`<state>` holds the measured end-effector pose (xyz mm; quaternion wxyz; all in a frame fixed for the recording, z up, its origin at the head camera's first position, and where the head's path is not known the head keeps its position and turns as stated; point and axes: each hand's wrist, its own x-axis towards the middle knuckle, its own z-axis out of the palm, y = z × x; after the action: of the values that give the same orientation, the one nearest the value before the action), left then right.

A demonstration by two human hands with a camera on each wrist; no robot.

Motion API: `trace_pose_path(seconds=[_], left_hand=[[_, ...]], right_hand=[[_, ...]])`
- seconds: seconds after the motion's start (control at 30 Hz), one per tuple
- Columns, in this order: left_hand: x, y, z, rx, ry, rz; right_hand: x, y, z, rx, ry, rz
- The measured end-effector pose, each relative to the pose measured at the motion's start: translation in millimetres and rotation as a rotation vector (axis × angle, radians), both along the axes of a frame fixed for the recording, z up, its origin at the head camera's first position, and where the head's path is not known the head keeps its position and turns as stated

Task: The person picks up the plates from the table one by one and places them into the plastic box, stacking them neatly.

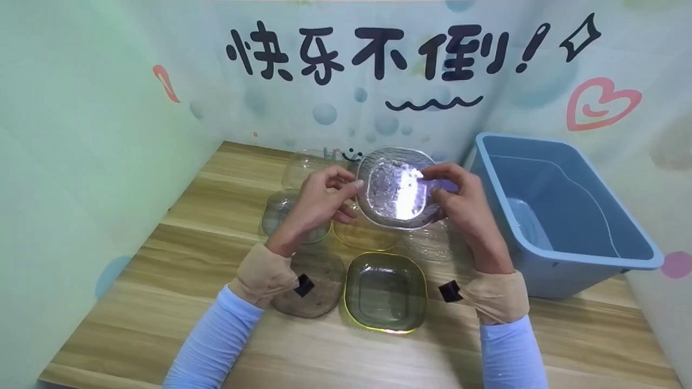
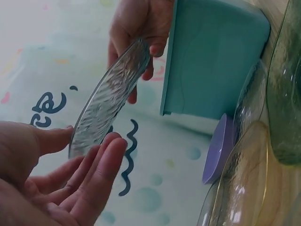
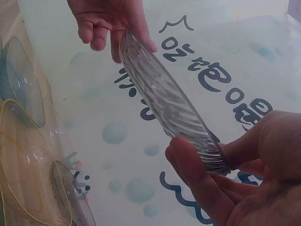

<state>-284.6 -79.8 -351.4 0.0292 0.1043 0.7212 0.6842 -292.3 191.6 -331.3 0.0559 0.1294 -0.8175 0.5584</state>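
A clear dish (image 1: 397,186) with rounded corners and a rippled wall is held up above the table, tilted so that light glares off its base. My left hand (image 1: 324,200) pinches its left edge between thumb and fingers. On the opposite edge, my right hand (image 1: 467,202) grips it with thumb and fingers. The left wrist view shows the ribbed side of the dish (image 2: 110,96) spanning both hands. Below are a smoky green bowl (image 1: 386,292) with a yellow rim, a grey-brown dish (image 1: 312,292) and an amber bowl (image 1: 367,235), partly covered by the held dish.
To the right stands a deep blue bin (image 1: 573,259). A bluish bowl (image 1: 275,216), a clear dish (image 1: 300,165) and a clear textured dish (image 1: 432,246) lie around the amber one. A purple bowl (image 2: 218,150) sits near the bin. A printed curtain (image 1: 346,92) hangs behind the table.
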Motion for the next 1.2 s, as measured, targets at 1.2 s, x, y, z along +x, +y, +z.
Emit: trace_pose_path(seconds=[1.2], left_hand=[[-12.3, -11.9, -48.9, -1.239, 0.388, -0.34]], right_hand=[[23.9, 61.8, 93.0, 0.304, 0.042, -0.189]])
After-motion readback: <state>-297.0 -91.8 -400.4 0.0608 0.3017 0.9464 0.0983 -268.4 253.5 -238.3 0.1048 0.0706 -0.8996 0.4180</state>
